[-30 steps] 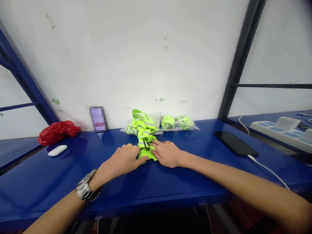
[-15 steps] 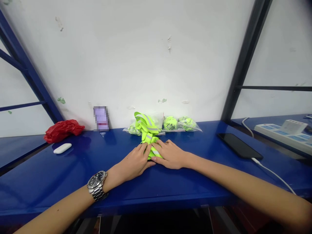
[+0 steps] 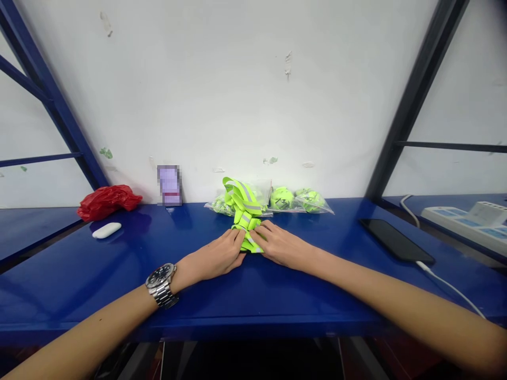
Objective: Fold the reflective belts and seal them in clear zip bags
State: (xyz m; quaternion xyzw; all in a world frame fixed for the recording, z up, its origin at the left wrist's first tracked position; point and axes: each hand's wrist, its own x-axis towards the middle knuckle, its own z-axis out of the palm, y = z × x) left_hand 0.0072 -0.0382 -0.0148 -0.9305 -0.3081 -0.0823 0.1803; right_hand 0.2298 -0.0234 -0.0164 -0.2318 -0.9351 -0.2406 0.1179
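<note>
A bundle of neon yellow-green reflective straps with silver-grey stripes lies on the blue tabletop in front of me, its loops rising at the back. At its left side, my left hand has its fingers closed on the near folded part; a metal watch is on that wrist. My right hand grips the same folded part from the right, thumb and fingers bent around its edge. Some fingertips are hidden behind the folds. Just behind the bundle sit clear plastic bags with similar neon bundles inside.
On the left are a red plastic bag, a white earbud case and a phone leaning on the wall. To the right lie a black phone with a white cable and a power strip.
Both hands have gone from lying flatter over the straps to pinching the folded part at its sides. More of the near folds shows between them. The camera view has shifted slightly.
</note>
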